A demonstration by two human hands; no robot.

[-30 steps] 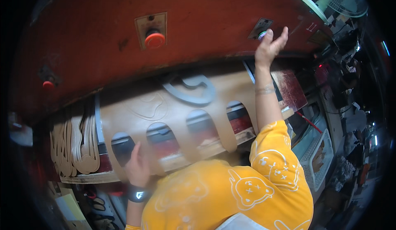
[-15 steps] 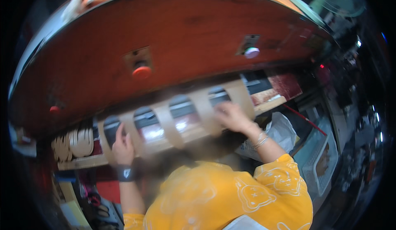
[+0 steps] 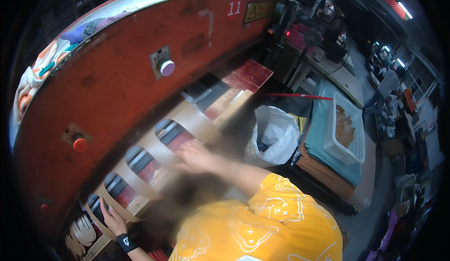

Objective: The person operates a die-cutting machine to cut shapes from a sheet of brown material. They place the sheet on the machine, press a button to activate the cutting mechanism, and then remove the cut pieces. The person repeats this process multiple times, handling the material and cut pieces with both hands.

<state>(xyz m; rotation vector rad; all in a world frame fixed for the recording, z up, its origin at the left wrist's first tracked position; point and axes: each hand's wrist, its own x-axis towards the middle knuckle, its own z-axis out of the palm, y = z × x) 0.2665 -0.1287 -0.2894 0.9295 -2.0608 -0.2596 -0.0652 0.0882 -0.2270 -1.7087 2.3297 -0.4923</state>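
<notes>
A long beige sheet (image 3: 199, 123) with several oval cut-outs lies slantwise over the dark and red bed below the red machine front. Near the sheet's lower left end is my left hand (image 3: 114, 221), a dark band at its wrist. Its fingers stretch out beside the end cut-out, with the thumb apart. My right hand (image 3: 194, 157) is at the sheet's near edge beside the uppermost right oval. Motion smears its fingers, so its grip cannot be made out. Close to my left hand, pale rounded cut pieces (image 3: 84, 230) stand in stacks.
The red machine front (image 3: 126, 59) carries a lilac button (image 3: 167, 68) and a red button (image 3: 79, 144). To the right stand a white bag (image 3: 277, 132), stacked teal sheets (image 3: 316, 139) and a white basket (image 3: 347, 155) with brown scraps. A red rod (image 3: 295, 95) sticks out there.
The view has swung to the right, so more of the bag, basket and room shows. My right hand has moved along the sheet toward my left one; the left stays by the end cut-out.
</notes>
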